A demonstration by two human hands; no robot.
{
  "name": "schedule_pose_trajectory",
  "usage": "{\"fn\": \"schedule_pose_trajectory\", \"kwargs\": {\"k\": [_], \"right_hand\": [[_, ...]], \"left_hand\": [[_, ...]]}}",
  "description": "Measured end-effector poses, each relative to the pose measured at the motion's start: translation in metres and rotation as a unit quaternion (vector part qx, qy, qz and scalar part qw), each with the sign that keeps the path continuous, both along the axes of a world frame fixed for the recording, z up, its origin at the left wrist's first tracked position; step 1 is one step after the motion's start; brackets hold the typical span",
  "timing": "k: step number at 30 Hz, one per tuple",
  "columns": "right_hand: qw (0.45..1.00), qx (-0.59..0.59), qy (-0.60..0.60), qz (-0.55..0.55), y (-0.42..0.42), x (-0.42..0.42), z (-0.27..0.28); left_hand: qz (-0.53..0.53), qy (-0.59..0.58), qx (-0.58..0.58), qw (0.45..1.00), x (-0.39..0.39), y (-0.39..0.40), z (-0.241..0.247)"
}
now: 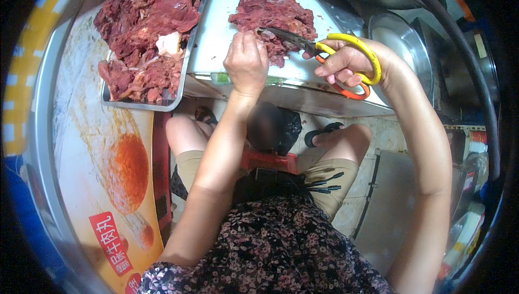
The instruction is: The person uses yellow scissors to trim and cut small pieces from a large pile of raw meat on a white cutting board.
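Observation:
A slab of raw red meat [279, 12] lies spread on a white cutting board [215, 18]. My left hand [246, 62] pinches the meat's near left edge, its fingertips partly hidden. In my right hand [348, 60] is a pair of scissors [298, 41] with yellow and orange handles. Their dark blades point left across the meat, the tips close to my left fingers. How far apart the blades are is hard to tell.
Left of the board, a metal tray [142, 104] holds a heap of raw meat [158, 14] with a pale fatty piece [169, 43]. A metal basin [399, 36] stands at the right, near a dark hose [470, 54]. Beneath the board are a black bag [290, 129] and red stool [290, 162].

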State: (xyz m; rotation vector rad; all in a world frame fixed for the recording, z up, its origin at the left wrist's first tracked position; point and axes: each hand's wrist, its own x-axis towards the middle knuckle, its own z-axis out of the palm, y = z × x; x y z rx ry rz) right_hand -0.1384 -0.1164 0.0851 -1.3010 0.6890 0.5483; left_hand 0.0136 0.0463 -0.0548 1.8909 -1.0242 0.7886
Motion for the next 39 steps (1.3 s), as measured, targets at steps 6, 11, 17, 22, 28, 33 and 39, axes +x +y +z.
{"fn": "schedule_pose_trajectory", "kwargs": {"k": [6,11,17,22,28,33,39], "right_hand": [[0.997,0.042,-0.018,-0.063,0.028,-0.009,0.000],[0.993,0.068,-0.039,-0.087,0.039,-0.011,-0.006],[0.993,0.076,-0.009,-0.086,0.056,-0.019,-0.001],[0.979,0.141,-0.031,-0.144,0.070,-0.010,-0.006],[0.962,0.175,-0.044,-0.207,0.094,0.003,-0.022],[0.969,0.120,-0.079,-0.200,0.092,-0.008,-0.019],[0.972,0.066,-0.082,-0.209,0.079,-0.016,-0.016]], "left_hand": [[-0.030,-0.005,0.022,0.999,0.004,0.006,0.002],[-0.024,-0.044,0.039,0.998,0.003,0.008,0.004],[-0.011,-0.062,0.041,0.997,0.002,0.011,0.007],[-0.010,-0.073,0.034,0.997,0.001,0.009,0.007],[-0.013,-0.051,0.053,0.997,0.006,0.011,-0.001],[0.010,-0.075,0.027,0.997,0.006,0.012,-0.003],[0.010,-0.043,0.044,0.998,0.009,0.013,-0.002]]}}
